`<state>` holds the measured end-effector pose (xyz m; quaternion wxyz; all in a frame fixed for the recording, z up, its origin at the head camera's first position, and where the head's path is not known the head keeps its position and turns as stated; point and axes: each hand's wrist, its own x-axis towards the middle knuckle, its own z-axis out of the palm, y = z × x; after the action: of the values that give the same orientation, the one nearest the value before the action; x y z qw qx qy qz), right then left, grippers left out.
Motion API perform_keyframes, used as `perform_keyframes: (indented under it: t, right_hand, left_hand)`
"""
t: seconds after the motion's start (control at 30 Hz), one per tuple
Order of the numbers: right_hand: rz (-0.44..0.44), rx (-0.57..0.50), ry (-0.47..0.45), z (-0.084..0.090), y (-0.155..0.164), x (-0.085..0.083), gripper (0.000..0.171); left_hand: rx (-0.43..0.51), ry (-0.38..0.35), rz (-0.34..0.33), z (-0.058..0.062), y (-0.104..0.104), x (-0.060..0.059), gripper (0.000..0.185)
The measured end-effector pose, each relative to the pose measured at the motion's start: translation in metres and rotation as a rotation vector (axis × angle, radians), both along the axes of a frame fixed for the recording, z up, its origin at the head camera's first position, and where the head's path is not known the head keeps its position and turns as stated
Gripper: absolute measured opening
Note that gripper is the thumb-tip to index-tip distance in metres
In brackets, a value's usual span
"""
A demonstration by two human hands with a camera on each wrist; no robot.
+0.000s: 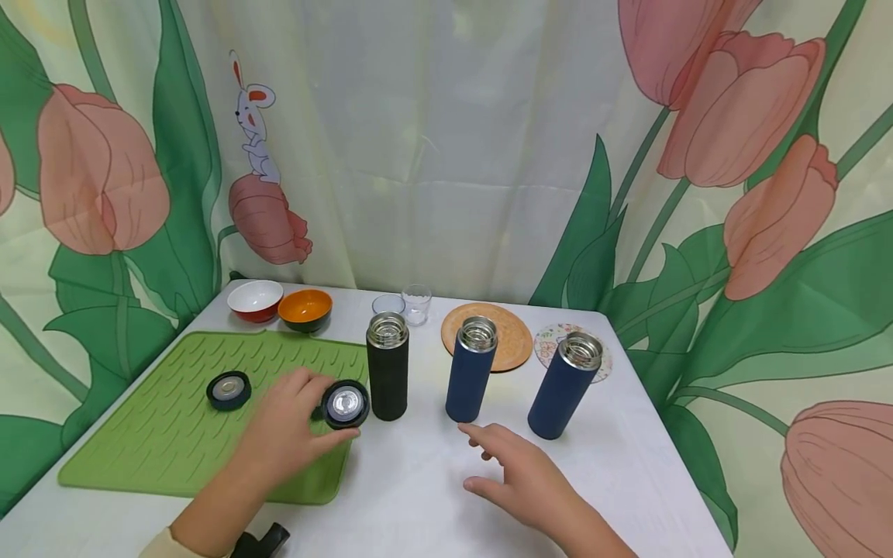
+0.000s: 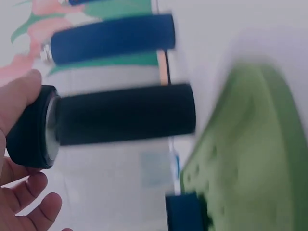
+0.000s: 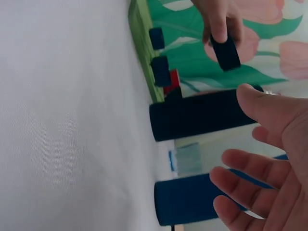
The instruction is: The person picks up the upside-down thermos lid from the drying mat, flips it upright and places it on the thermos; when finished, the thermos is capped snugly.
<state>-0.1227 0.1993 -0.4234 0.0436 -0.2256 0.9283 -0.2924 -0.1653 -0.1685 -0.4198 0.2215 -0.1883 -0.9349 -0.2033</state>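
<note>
My left hand (image 1: pixel 328 411) grips a black lid (image 1: pixel 346 404) with a silver inside, held just above the right edge of the green mat (image 1: pixel 160 434). The lid (image 2: pixel 30 129) hangs close beside the open black flask (image 1: pixel 387 366), a little left of its middle. Two open dark blue flasks (image 1: pixel 471 370) (image 1: pixel 563 385) stand to the right. My right hand (image 1: pixel 502 465) hovers open over the white table in front of them, fingers spread and holding nothing. From the right wrist I see the black flask (image 3: pixel 197 115) and a blue flask (image 3: pixel 192 199).
A dark blue lid (image 1: pixel 229 390) lies on the mat, and a second one (image 3: pixel 160 70) shows beside it. A red bowl (image 1: pixel 255 300), an orange bowl (image 1: pixel 305 309) and two glasses (image 1: pixel 416 304) stand at the back. A wooden plate (image 1: pixel 512 341) and a floral coaster (image 1: pixel 547 341) lie behind the blue flasks.
</note>
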Motion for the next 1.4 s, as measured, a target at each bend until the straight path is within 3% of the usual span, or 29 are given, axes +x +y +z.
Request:
perform_keyframes:
  t: [0.23, 0.5, 0.73, 1.03, 1.4]
  right_hand:
    - [-0.038, -0.129, -0.100, 0.003, -0.020, -0.007, 0.077]
    - [-0.002, -0.212, -0.100, -0.003, -0.029, -0.010, 0.074]
    - [0.024, -0.239, -0.050, -0.012, -0.031, -0.010, 0.072]
    - [0.041, -0.283, -0.008, -0.015, -0.037, -0.014, 0.064]
    - [0.019, -0.311, 0.051, -0.019, -0.039, -0.015, 0.075]
  left_hand:
    - [0.103, -0.139, -0.072, -0.005, 0.037, 0.007, 0.077]
    - [0.202, -0.284, -0.161, -0.013, 0.064, 0.012, 0.074]
    - [0.205, -0.254, -0.257, -0.018, 0.077, 0.015, 0.076]
    - [0.192, -0.291, -0.339, -0.020, 0.081, 0.012, 0.074]
    - [0.229, -0.295, -0.370, -0.024, 0.086, 0.008, 0.077]
